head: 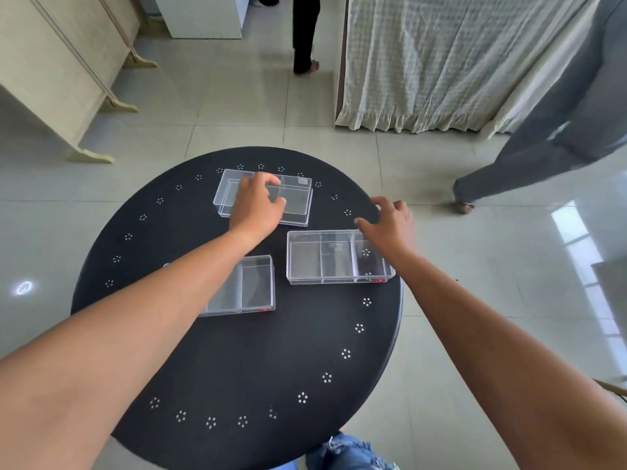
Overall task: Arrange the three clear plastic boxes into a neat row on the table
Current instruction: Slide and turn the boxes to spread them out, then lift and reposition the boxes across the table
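Three clear plastic boxes lie scattered on a round black table (237,368). The far box (295,198) sits near the table's back edge, and my left hand (256,206) rests on top of it with fingers curled over its lid. The right box (325,257), with inner dividers, lies at mid-right. My right hand (390,225) hovers over its far right corner, fingers spread, holding nothing. The near-left box (252,286) is partly hidden under my left forearm.
The table's right rim lies close to the right box. Two people stand on the tiled floor beyond: legs in dark trousers (305,35) at the back, a grey-clad leg (529,154) at right. A curtain (441,62) and folding screens (51,72) stand further back.
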{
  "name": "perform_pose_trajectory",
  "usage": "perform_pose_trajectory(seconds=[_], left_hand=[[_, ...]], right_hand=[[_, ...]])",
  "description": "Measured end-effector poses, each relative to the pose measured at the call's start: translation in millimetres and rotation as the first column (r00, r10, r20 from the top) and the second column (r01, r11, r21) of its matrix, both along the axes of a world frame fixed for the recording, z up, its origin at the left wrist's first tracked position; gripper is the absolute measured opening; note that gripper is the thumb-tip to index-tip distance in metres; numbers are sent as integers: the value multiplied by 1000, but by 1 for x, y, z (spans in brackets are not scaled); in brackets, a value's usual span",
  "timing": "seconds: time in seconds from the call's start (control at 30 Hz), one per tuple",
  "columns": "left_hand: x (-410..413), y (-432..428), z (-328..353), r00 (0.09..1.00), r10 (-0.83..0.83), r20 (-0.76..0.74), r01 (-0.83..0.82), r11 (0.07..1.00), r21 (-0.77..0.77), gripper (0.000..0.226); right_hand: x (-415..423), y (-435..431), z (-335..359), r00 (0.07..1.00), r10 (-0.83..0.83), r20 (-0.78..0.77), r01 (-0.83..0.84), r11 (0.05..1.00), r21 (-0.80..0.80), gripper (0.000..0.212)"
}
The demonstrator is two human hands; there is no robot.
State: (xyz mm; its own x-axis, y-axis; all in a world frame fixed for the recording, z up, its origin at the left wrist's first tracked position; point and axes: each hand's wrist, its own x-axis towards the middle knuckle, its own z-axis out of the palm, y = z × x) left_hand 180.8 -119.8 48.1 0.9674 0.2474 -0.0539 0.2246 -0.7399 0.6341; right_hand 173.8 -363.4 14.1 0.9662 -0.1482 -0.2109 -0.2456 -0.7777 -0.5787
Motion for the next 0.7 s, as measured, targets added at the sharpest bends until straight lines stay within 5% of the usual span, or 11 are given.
perform_pose_trajectory(seconds=[0.07,0.2,0.33,0.57,0.7], left_hand=[[12,23,-1,1000,6,12,-7,998,66,47],[35,69,-11,980,-34,-199,71,980,185,96],[49,105,-23,914,-89,-397,177,965,193,127],[63,130,-55,856,-199,-477,120,974,-191,139],[66,138,-69,856,-240,-459,45,917,-396,141]], right_hand=[[10,19,4,997,80,-23,-79,996,48,80],[35,60,5,953,274,-132,-272,962,28,115],[61,89,-6,921,345,-181,-353,936,-11,125],[90,108,-36,873,418,-251,-419,906,52,137],[92,110,-48,866,454,-209,-445,891,93,126]])
